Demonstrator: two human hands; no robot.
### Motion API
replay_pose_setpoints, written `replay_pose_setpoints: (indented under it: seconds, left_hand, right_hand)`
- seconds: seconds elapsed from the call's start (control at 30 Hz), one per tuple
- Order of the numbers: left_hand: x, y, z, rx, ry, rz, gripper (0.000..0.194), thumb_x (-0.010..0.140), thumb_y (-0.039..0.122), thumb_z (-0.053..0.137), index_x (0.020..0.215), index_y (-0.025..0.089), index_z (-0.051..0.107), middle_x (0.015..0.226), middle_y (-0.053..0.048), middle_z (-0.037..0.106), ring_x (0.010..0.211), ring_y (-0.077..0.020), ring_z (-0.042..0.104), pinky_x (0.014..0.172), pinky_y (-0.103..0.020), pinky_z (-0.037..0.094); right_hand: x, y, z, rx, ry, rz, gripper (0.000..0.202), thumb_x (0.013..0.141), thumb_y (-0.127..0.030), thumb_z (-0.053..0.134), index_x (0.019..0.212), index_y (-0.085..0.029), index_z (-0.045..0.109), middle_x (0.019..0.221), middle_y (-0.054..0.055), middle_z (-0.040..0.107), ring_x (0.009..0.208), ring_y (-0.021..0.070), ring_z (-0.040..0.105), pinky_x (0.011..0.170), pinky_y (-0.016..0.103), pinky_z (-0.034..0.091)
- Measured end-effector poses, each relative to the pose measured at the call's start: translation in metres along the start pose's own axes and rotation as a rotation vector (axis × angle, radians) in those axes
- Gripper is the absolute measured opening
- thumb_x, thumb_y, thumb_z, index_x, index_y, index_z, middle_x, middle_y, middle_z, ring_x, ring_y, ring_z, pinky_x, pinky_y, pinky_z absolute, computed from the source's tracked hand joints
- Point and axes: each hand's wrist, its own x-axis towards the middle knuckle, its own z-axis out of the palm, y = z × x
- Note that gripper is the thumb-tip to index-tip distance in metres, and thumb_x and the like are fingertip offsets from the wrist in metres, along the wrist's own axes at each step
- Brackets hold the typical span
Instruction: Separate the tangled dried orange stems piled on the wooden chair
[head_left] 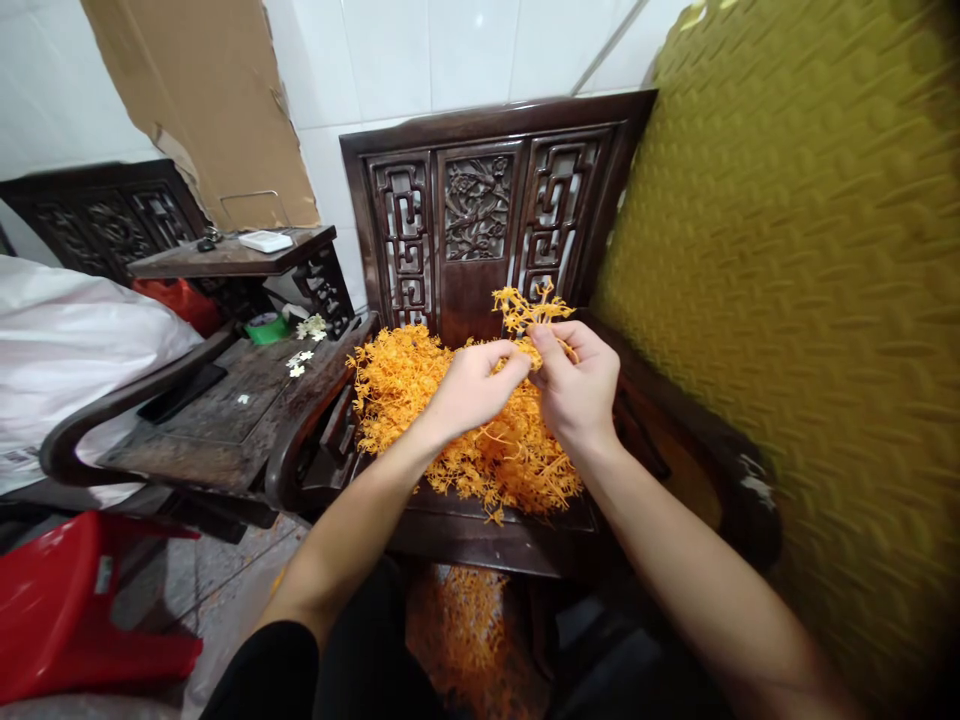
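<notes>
Over the seat of a dark carved wooden chair, my left hand (pixel 480 382) and my right hand (pixel 581 385) meet, fingers pinched closed. Between them is an orange branching sprig (pixel 517 310), which looks like artificial plastic foliage. Its tips fan out above my right thumb, and my left fingertips grip its lower part, partly hidden by the fingers. Just below and behind both hands, a large heap of similar orange sprigs (pixel 405 385) covers most of the chair seat (pixel 480 535).
The carved chair back (pixel 476 280) stands against a tiled wall. A yellow textured mat (pixel 787 300) rises on the right. To the left are a second wooden chair with green tape (pixel 268 328) and small white flowers (pixel 300 360), a white bag (pixel 75 360) and a red stool (pixel 52 610).
</notes>
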Motion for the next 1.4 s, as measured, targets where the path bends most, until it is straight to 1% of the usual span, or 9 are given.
replay_pose_setpoints:
  seconds: [0.13, 0.23, 0.43, 0.53, 0.7, 0.87, 0.97, 1.17, 1.4]
  left_hand:
    - [0.000, 0.000, 0.006, -0.478, -0.108, -0.239, 0.043, 0.092, 0.061, 0.063, 0.083, 0.021, 0.051, 0.065, 0.006, 0.043, 0.046, -0.0049, 0.025, 0.047, -0.024, 0.012]
    - [0.001, -0.002, 0.009, -0.582, -0.171, -0.269, 0.049, 0.089, 0.067, 0.067, 0.085, 0.021, 0.050, 0.065, 0.007, 0.041, 0.046, -0.0037, 0.022, 0.046, -0.024, 0.009]
    - [0.003, -0.005, 0.015, -0.242, 0.068, 0.005, 0.046, 0.093, 0.055, 0.067, 0.068, 0.019, 0.052, 0.059, 0.006, 0.041, 0.054, -0.0074, 0.035, 0.052, -0.025, 0.029]
    - [-0.007, 0.002, 0.019, -0.125, 0.079, 0.049, 0.043, 0.099, 0.044, 0.060, 0.065, 0.019, 0.051, 0.058, 0.006, 0.041, 0.056, -0.0086, 0.036, 0.056, -0.027, 0.031]
    - [-0.031, 0.020, 0.028, 0.018, 0.049, 0.040, 0.047, 0.101, 0.042, 0.054, 0.061, 0.020, 0.043, 0.058, 0.005, 0.039, 0.057, -0.0092, 0.037, 0.056, -0.028, 0.029]
    - [-0.011, 0.017, 0.009, -0.355, 0.163, -0.208, 0.024, 0.097, 0.037, 0.053, 0.085, 0.018, 0.063, 0.071, 0.001, 0.063, 0.044, -0.0048, 0.040, 0.042, -0.024, 0.023]
    - [0.001, 0.013, -0.011, -0.441, 0.249, -0.202, 0.019, 0.091, 0.029, 0.055, 0.100, 0.015, 0.066, 0.088, -0.003, 0.074, 0.041, -0.0026, 0.036, 0.040, -0.025, 0.017]
    - [0.001, 0.009, -0.026, -0.436, 0.233, -0.158, 0.038, 0.091, 0.028, 0.060, 0.128, 0.022, 0.067, 0.086, 0.001, 0.067, 0.043, -0.0018, 0.028, 0.044, -0.024, 0.018]
    - [-0.001, 0.008, -0.013, -0.394, 0.099, -0.198, 0.034, 0.090, 0.049, 0.075, 0.100, 0.016, 0.072, 0.065, 0.006, 0.049, 0.044, -0.0021, 0.031, 0.043, -0.023, 0.016]
  right_hand:
    - [-0.002, -0.003, 0.001, 0.044, -0.019, 0.014, 0.035, 0.084, -0.055, 0.082, 0.084, -0.024, 0.065, 0.063, -0.003, 0.053, 0.050, 0.0110, 0.044, 0.047, 0.026, 0.034]
    - [-0.004, -0.008, 0.003, 0.046, -0.026, 0.025, 0.037, 0.083, -0.057, 0.081, 0.084, -0.024, 0.064, 0.063, -0.003, 0.053, 0.048, 0.0109, 0.043, 0.046, 0.027, 0.037]
    - [-0.008, -0.016, 0.010, 0.191, 0.014, 0.175, 0.038, 0.074, -0.048, 0.089, 0.076, -0.021, 0.063, 0.053, -0.008, 0.036, 0.046, 0.0061, 0.028, 0.044, 0.023, 0.022]
    - [0.005, -0.013, 0.003, 0.202, 0.044, 0.215, 0.038, 0.074, -0.045, 0.089, 0.074, -0.020, 0.060, 0.054, -0.008, 0.037, 0.046, 0.0056, 0.030, 0.041, 0.021, 0.022]
    - [0.046, -0.016, -0.032, 0.205, 0.122, 0.217, 0.055, 0.077, -0.047, 0.089, 0.067, -0.023, 0.039, 0.048, -0.013, 0.019, 0.041, 0.0046, 0.012, 0.034, 0.019, 0.017]
    - [0.035, -0.033, -0.033, 0.083, -0.095, 0.193, 0.032, 0.072, -0.043, 0.091, 0.078, -0.018, 0.072, 0.060, -0.003, 0.055, 0.047, 0.0063, 0.044, 0.038, 0.019, 0.034]
    - [0.019, -0.040, -0.022, 0.000, -0.151, 0.106, 0.026, 0.079, -0.043, 0.087, 0.083, -0.019, 0.078, 0.084, 0.005, 0.075, 0.053, 0.0087, 0.057, 0.041, 0.022, 0.041]
    - [0.014, -0.044, -0.015, 0.046, -0.159, 0.077, 0.028, 0.081, -0.035, 0.085, 0.104, -0.019, 0.078, 0.069, 0.001, 0.072, 0.040, 0.0070, 0.049, 0.037, 0.023, 0.036]
    - [0.002, -0.044, -0.008, 0.015, -0.231, 0.031, 0.033, 0.086, -0.032, 0.082, 0.110, -0.023, 0.061, 0.066, -0.003, 0.070, 0.039, 0.0084, 0.051, 0.038, 0.023, 0.038]
